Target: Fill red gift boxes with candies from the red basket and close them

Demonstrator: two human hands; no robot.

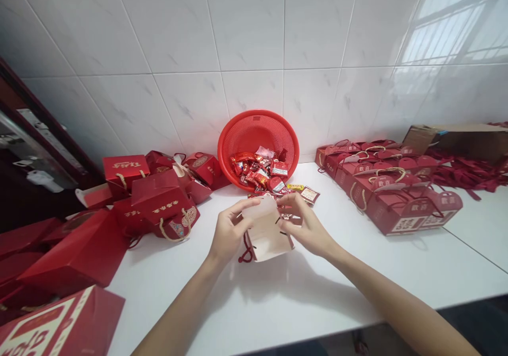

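Between my two hands is a small gift box [272, 234], its pale inside facing me and a dark red cord handle [246, 250] hanging at its left. My left hand [231, 226] pinches the box's left edge near a raised flap. On the other side, my right hand [304, 224] grips the upper right edge, fingers bent over it. Just beyond my hands, a red plastic basket [257, 117] leans tilted against the wall, with wrapped candies [262, 171] heaped in its lower part. Several packets [309, 194] lie spilled in front of it.
Red gift boxes [162, 197] are piled on the left, with a larger box [79, 329] at the near left corner. Rows of closed handled boxes [381, 186] stand on the right. Behind them, a cardboard carton [456, 136] lies by dark red ribbons [468, 171]. A tiled wall [254, 28] backs the white table [246, 319].
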